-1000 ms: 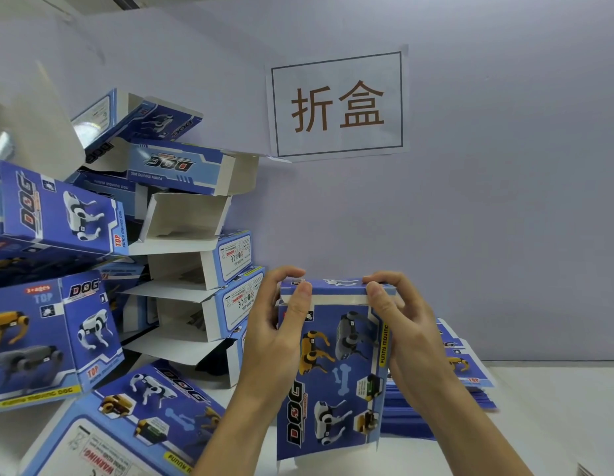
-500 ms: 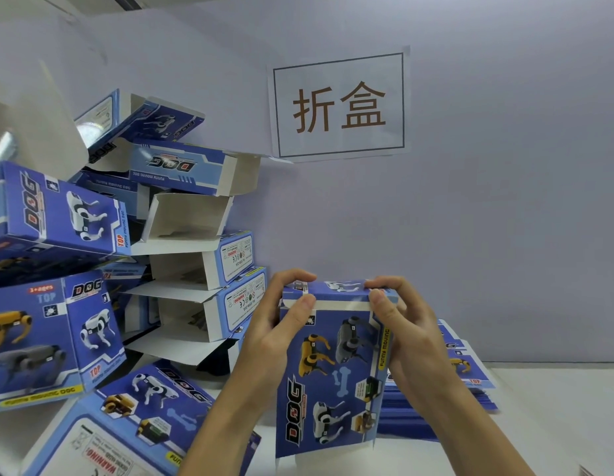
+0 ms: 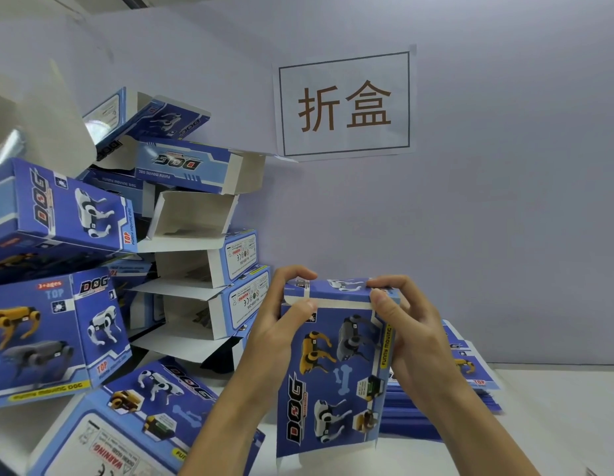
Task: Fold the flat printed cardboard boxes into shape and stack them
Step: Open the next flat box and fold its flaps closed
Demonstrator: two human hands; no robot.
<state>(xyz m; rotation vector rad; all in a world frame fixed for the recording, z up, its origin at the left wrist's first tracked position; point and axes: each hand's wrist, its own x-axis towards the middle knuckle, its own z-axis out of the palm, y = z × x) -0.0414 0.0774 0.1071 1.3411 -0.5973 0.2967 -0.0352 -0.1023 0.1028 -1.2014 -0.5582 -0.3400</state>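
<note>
Packing workstation: stacked toy boxes

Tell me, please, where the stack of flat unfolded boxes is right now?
In the head view, the flat stack lies on the white table at right, behind the right hand, against the wall.

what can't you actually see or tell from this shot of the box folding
Head view, the only one:
- Box in hand: back and inside hidden by its own front; whether the top flap is tucked in is covered by the left hand and right hand.
- Flat stack: mostly hidden behind the right hand and the box, so no count.
- Folded pile: cut off by the left edge.
- Warning label print: too small to read.
</note>
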